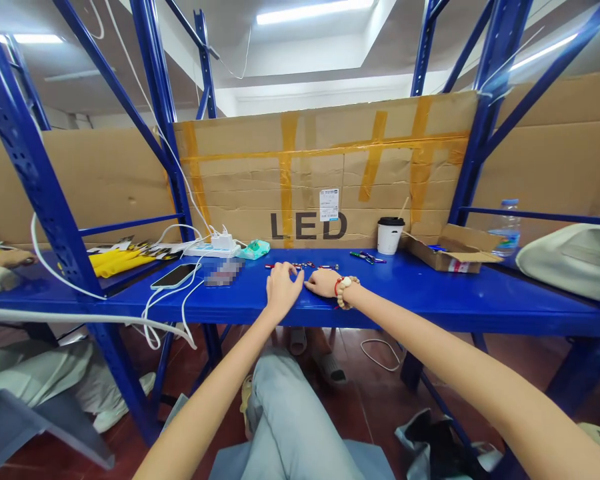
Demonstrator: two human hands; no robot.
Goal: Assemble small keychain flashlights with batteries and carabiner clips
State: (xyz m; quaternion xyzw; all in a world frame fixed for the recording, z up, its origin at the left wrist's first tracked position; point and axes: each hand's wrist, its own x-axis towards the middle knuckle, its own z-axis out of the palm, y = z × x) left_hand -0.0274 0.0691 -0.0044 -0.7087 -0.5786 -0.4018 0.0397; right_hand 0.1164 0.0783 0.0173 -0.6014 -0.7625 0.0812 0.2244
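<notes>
On the blue tabletop (425,287) my left hand (283,291) rests with its fingers bent and curled inward. Close to its right lies my right hand (325,283), its fingers also curled and pointing left; a beaded bracelet and a red cord circle that wrist. Whatever the fingers of either hand hold is hidden or too small to make out. Just behind both hands is a row of small, slender, shiny pieces (310,265), some red, partly covered by the fingers. More such slender pieces (368,257), green, purple and blue, lie further right in a loose group.
A lidded paper cup (390,237) and an open cardboard box (447,250) stand at the right, with a water bottle (508,230) behind. At left are a phone (176,276), white cables, a power strip (213,249) and a green packet (255,249). Another person's hand (13,259) shows far left.
</notes>
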